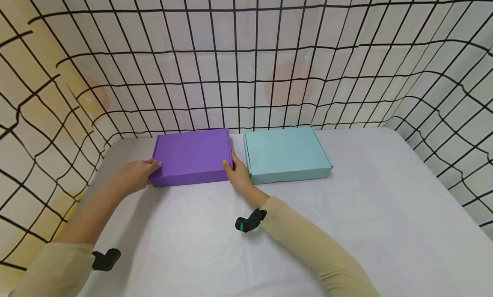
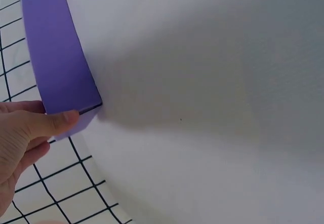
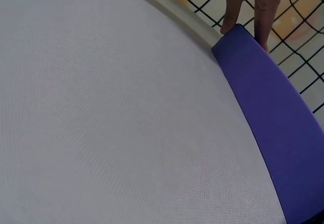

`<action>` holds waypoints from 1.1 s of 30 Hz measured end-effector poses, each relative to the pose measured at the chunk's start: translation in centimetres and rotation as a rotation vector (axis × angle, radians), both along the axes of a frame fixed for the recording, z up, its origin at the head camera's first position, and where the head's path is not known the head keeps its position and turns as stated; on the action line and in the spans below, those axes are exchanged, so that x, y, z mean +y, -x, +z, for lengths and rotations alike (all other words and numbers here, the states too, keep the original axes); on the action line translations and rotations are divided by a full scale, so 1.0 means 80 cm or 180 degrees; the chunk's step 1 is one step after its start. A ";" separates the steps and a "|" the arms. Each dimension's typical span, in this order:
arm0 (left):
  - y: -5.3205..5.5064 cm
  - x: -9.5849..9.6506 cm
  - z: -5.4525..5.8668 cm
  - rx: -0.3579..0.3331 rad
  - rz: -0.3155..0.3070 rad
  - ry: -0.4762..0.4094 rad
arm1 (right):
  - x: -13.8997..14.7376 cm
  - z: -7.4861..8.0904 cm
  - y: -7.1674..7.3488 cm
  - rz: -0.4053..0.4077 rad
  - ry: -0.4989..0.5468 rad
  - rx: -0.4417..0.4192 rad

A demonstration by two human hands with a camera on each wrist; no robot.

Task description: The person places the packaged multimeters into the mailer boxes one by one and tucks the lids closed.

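Note:
A flat purple box (image 1: 192, 153) with a closed lid lies near the back of the white table. My left hand (image 1: 135, 176) pinches its left end; in the left wrist view the thumb (image 2: 65, 121) lies over the edge at the corner. At the opposite end, my right hand (image 1: 239, 175) grips the purple box's right side, in the gap between the two boxes. A closed light teal box (image 1: 286, 153) lies just to the right, close to the back of that hand. In the right wrist view the left hand (image 3: 253, 3) shows at the box's far end; the right hand is out of that frame.
White cloth covers the table (image 1: 385, 228). A black wire grid (image 1: 239, 51) rises along the back and both sides, right behind the boxes. Black wrist devices (image 1: 251, 221) sit at both sleeve cuffs.

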State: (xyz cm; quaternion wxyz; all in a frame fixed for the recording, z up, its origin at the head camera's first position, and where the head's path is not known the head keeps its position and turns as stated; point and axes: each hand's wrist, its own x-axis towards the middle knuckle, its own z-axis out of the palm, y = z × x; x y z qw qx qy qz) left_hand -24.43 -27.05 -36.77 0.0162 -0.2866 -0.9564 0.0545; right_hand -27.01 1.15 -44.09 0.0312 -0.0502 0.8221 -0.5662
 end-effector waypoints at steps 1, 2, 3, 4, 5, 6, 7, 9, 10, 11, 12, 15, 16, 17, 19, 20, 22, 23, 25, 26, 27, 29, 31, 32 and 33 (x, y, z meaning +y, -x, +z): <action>0.000 0.000 0.000 -0.0008 -0.0005 0.0002 | 0.000 0.000 0.000 0.0002 -0.0005 -0.0011; 0.000 0.000 0.000 -0.0023 0.0000 0.0004 | 0.000 0.000 0.000 0.0009 0.0000 -0.0007; -0.001 0.000 0.000 -0.0035 0.0008 0.0007 | -0.001 0.000 0.001 0.0016 0.0002 -0.0010; -0.001 0.000 0.000 -0.0053 0.0019 0.0008 | -0.001 0.000 0.000 0.0020 0.0001 -0.0018; -0.001 0.000 -0.001 -0.0070 0.0033 0.0002 | -0.001 0.001 0.000 0.0026 0.0003 -0.0023; -0.002 0.000 -0.001 -0.0081 0.0047 -0.0009 | -0.001 0.001 0.000 0.0030 0.0006 -0.0028; -0.003 0.000 -0.001 -0.0083 0.0059 -0.0018 | -0.001 0.000 0.000 0.0033 0.0016 -0.0024; -0.004 0.000 -0.001 -0.0076 0.0074 -0.0044 | -0.001 0.000 0.001 0.0028 0.0025 -0.0024; -0.004 0.000 -0.002 -0.0064 0.0077 -0.0057 | -0.001 0.000 0.001 0.0023 0.0029 -0.0017; -0.005 0.000 -0.002 -0.0039 0.0070 -0.0068 | 0.000 -0.001 0.001 0.0020 0.0033 -0.0005; -0.005 0.000 -0.003 -0.0007 0.0059 -0.0069 | 0.000 -0.001 0.002 0.0020 0.0039 0.0001; -0.006 0.000 -0.006 0.0111 0.0013 -0.0068 | 0.000 -0.001 0.001 0.0018 0.0052 0.0000; -0.006 0.000 -0.007 0.0157 -0.0007 -0.0063 | 0.000 -0.001 0.001 0.0019 0.0054 -0.0004; -0.006 0.000 -0.009 0.0205 -0.0029 -0.0062 | 0.000 -0.001 0.001 0.0021 0.0055 0.0001; -0.006 -0.001 -0.011 0.0283 -0.0057 -0.0084 | 0.000 0.000 0.000 0.0022 0.0053 -0.0004; -0.007 -0.001 -0.012 0.0315 -0.0067 -0.0100 | 0.000 0.000 -0.001 0.0025 0.0052 0.0005; -0.007 -0.003 -0.014 0.0364 -0.0084 -0.0133 | 0.000 0.000 -0.001 0.0030 0.0043 0.0009; -0.007 -0.003 -0.014 0.0386 -0.0093 -0.0147 | 0.000 0.001 -0.001 0.0028 0.0040 0.0010; -0.006 -0.005 -0.015 0.0416 -0.0111 -0.0166 | 0.000 0.001 0.000 0.0023 0.0054 0.0021; -0.006 -0.005 -0.016 0.0431 -0.0120 -0.0169 | 0.000 0.000 0.000 0.0017 0.0057 0.0029; -0.005 -0.005 -0.016 0.0450 -0.0131 -0.0169 | 0.000 0.000 0.000 0.0012 0.0060 0.0028; -0.005 -0.004 -0.017 0.0481 -0.0146 -0.0155 | 0.000 0.000 0.000 0.0002 0.0069 0.0021; -0.005 -0.002 -0.018 0.0510 -0.0144 -0.0137 | 0.001 0.000 0.001 0.0010 0.0077 0.0011; -0.005 -0.002 -0.018 0.0526 -0.0137 -0.0119 | 0.001 0.000 0.001 0.0015 0.0075 0.0001; -0.005 0.000 -0.018 0.0554 -0.0141 -0.0106 | 0.001 0.000 0.000 0.0018 0.0075 -0.0007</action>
